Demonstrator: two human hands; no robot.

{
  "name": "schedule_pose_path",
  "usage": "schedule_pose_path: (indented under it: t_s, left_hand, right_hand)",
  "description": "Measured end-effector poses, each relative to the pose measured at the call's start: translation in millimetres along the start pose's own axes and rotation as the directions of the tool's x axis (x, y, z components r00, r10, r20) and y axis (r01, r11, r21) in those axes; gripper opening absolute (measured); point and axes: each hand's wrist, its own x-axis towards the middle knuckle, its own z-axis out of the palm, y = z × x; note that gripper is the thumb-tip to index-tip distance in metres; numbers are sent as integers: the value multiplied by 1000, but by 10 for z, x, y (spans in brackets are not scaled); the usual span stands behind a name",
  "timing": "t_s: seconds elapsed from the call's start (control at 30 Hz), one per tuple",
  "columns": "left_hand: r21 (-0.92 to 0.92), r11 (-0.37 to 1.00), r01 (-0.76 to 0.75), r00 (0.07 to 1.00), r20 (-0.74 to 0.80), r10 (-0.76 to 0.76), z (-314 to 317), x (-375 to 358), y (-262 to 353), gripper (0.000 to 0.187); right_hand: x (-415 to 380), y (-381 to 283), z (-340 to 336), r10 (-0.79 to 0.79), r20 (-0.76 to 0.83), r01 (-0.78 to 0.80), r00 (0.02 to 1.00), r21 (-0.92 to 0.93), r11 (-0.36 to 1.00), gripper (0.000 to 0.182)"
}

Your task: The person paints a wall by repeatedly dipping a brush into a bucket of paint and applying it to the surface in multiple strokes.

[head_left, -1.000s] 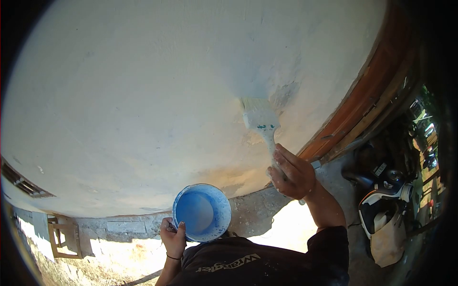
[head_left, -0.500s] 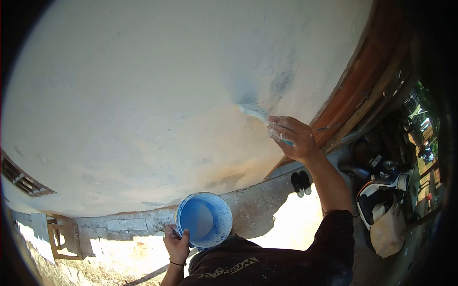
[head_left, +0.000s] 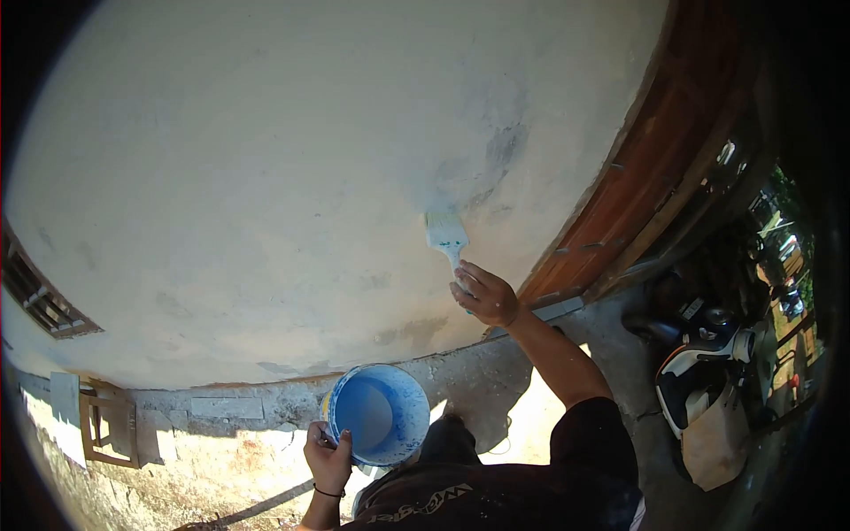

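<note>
My right hand (head_left: 485,294) is closed round the handle of a paintbrush (head_left: 447,234), its wide bristles resting against the pale wall (head_left: 248,195). Grey smudges show on the wall just above the brush. Low in the view, my left hand (head_left: 328,453) grips the rim of a blue bucket (head_left: 409,416), thumb on the near side and the other fingers partly hidden. Whitish liquid paint (head_left: 367,414) lies in the bottom of the bucket, and its inner wall is splashed.
A brown wooden door frame (head_left: 611,195) borders the wall on the right. Beyond it stands a parked motorbike (head_left: 695,363). A vent opening (head_left: 40,292) sits in the wall at far left, above a small wooden frame (head_left: 111,431) on the ground.
My right hand and the paintbrush have moved down and left along the wall, and the brush now points more upright. My left hand still holds the bucket in nearly the same place.
</note>
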Motion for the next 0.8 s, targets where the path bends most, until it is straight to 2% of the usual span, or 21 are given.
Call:
schedule_pose_path:
  t_s: [0.07, 0.13, 0.3, 0.33, 0.37, 0.4, 0.43, 0.47, 0.5, 0.53, 0.57, 0.6, 0.63, 0.67, 0.73, 0.77, 0.8]
  left_hand:
    - [48, 997, -63, 997, -45, 65, 29, -36, -59, 18]
    - [99, 990, -100, 990, -89, 109, 91, -113, -66, 19]
    - [19, 995, -94, 983, -157, 96, 630, -180, -59, 22]
    - [25, 995, -92, 982, -160, 95, 755, -168, -60, 22]
    - [27, 997, -75, 981, -176, 79, 902, -157, -47, 22]
    - [-52, 991, -122, 978, -178, 111, 1060, -134, -22, 21]
    - [-127, 978, -165, 973, -182, 140, 1218, -108, 15, 21]
    - [-208, 964, -167, 978, -158, 135, 1403, -91, 160, 19]
    - [-160, 973, -165, 981, -129, 145, 1485, -26, 112, 17]
    - [-162, 975, -154, 985, -105, 138, 1618, -24, 227, 16]
    - [-218, 961, -170, 983, -101, 151, 1766, -17, 291, 15]
    - [-194, 964, -182, 983, -75, 170, 1876, -21, 355, 16]
    - [-177, 965, -193, 981, -72, 183, 1986, -16, 347, 16]
    - [-164, 963, -213, 976, -70, 204, 2090, -6, 347, 17]
    - [-159, 964, -213, 976, -90, 201, 2283, -12, 378, 18]
    - [-152, 963, -224, 973, -91, 212, 2356, -27, 396, 19]
    - [-154, 964, -219, 973, -106, 204, 2407, -47, 417, 19]
  right_hand:
    - [-82, -88, 15, 63, 8, -64, 998, 165, 984, 19]
    - [-76, -93, -76, 87, -39, -75, 995, 248, 966, 21]
    - [69, 299, -902, 185, -92, -107, 978, 543, 833, 27]
    - [92, 413, -1102, 175, -85, -99, 981, 558, 824, 27]
    - [104, 523, -1316, 185, -45, -112, 982, 650, 752, 28]
    - [88, 622, -1484, 195, 0, -132, 981, 733, 667, 28]
    - [43, 707, -1609, 195, 13, -139, 981, 750, 647, 28]
    - [-18, 779, -1705, 146, 56, -132, 988, 795, 592, 28]
    - [-105, 843, -1709, 95, 99, -134, 991, 839, 527, 28]
    - [-196, 856, -1674, 95, 119, -151, 988, 856, 495, 28]
    - [-261, 874, -1617, 44, 136, -141, 990, 882, 449, 28]
    - [-313, 891, -1559, -13, 147, -129, 989, 905, 405, 28]
    - [-357, 905, -1490, -65, 222, -177, 973, 896, 406, 27]
    - [-373, 919, -1390, -84, 224, -174, 971, 903, 392, 27]
    - [-406, 931, -1156, -232, 236, -124, 944, 902, 414, 25]
    - [-435, 938, -1053, -282, 318, -182, 905, 890, 418, 26]
    - [-456, 929, -950, -297, 314, -177, 902, 895, 410, 26]
